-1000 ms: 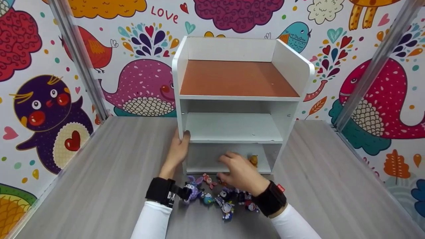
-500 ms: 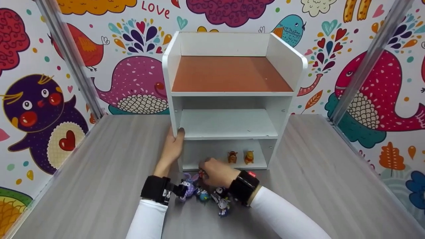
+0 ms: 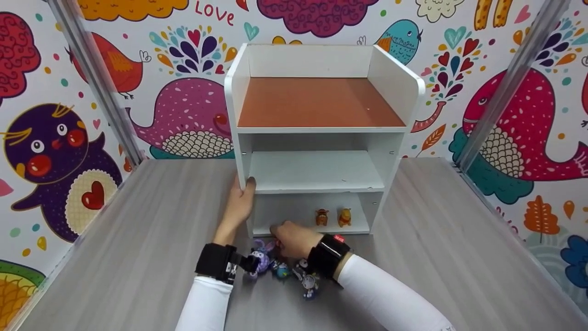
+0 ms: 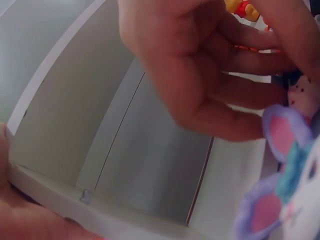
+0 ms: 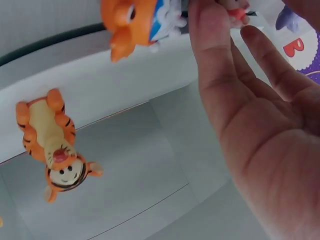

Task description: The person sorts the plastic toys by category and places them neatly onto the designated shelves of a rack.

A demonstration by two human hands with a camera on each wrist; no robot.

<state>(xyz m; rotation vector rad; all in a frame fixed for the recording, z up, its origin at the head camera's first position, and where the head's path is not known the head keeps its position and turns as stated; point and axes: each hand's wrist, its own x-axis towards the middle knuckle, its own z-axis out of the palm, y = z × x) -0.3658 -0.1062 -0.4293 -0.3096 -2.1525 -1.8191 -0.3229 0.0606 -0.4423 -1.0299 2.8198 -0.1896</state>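
Here, left grip [image 3: 240, 202] curled round shelf side [image 3: 238, 147], right grip [image 3: 296, 240] narrow, pinching pink figurine [image 4: 302, 97]

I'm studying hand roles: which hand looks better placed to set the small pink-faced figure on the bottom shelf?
Probably the right hand: it is at the front of the bottom shelf, apparently pinching the small pink-faced figure. The left hand is occupied, gripping the cabinet's side panel.

Playroom-style booth: cartoon-printed walls [image 3: 188, 110], metal corner posts [image 3: 97, 82], toy figures [image 3: 344, 218].
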